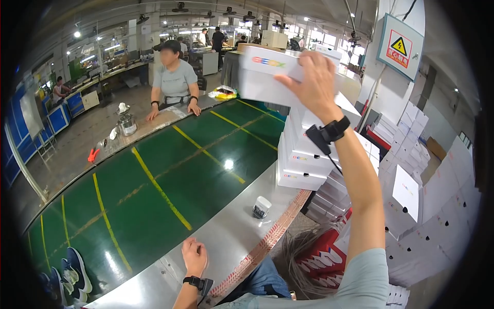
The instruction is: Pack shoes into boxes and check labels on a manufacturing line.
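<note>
Raised high at the upper right, my right hand [316, 85] grips a white shoebox [270, 85] by its end, thumb on the front face and fingers over the top edge. The box is held above a stack of similar white shoeboxes [303, 160] beside the belt. My left hand [194, 257] is curled into a loose fist over the metal ledge [224, 234], with nothing visible in it. On that ledge, a small white tub with dark contents [261, 207] stands between my left hand and the stack.
A green conveyor belt [159, 172] with yellow stripes runs across the front. Dark blue sneakers [77, 270] sit on it at lower left. Across the belt a person [175, 80] rests both hands on the far ledge, near a metal pot [127, 125]. More boxes [406, 193] are piled right.
</note>
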Tool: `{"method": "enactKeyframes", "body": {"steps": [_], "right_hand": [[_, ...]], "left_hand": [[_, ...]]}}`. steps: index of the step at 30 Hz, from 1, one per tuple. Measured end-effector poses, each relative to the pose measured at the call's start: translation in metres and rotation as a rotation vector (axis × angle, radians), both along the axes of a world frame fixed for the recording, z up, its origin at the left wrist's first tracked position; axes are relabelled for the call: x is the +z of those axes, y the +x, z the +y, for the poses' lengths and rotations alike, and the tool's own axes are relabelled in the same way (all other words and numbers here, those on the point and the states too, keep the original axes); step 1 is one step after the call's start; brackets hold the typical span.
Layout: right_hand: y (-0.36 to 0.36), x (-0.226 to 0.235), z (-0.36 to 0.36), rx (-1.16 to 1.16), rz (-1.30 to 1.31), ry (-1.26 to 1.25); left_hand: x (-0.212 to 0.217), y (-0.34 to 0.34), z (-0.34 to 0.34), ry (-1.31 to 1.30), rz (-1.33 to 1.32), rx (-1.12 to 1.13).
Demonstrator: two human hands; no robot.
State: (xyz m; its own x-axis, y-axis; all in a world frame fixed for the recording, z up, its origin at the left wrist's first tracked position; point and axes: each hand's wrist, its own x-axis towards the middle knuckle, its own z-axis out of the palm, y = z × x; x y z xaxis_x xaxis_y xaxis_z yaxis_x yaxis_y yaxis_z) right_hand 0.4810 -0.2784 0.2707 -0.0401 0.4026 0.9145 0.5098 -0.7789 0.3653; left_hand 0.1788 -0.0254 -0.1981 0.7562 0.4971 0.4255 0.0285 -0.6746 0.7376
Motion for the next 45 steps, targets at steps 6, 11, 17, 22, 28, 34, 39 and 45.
{"method": "enactKeyframes", "body": {"steps": [6,11,17,22,28,34,39,45], "right_hand": [[-0.061,-0.063,0.119,0.659,0.564,0.073],[-0.107,-0.142,0.175,0.885,0.905,0.045],[-0.173,-0.175,0.232,0.878,1.004,-0.267],[-0.198,-0.176,0.269,0.936,0.979,-0.582],[-0.209,-0.195,0.290,1.063,1.013,-0.651],[-0.207,-0.197,0.288,1.027,0.986,-0.651],[-0.207,-0.197,0.276,1.031,0.952,-0.618],[-0.209,-0.198,0.267,1.018,0.901,-0.600]], "left_hand": [[-0.013,-0.013,0.017,-0.072,-0.052,-0.035],[-0.001,-0.046,0.049,-0.494,0.025,-0.125],[0.001,-0.165,0.152,-0.512,-0.109,0.370],[0.032,-0.246,0.254,-0.052,-0.296,0.801],[0.060,-0.337,0.344,0.254,-0.157,1.404],[0.052,-0.353,0.371,-0.056,0.071,1.494],[0.058,-0.351,0.370,-0.019,-0.202,1.357],[0.134,-0.287,0.306,-0.255,-0.674,0.882]]}}
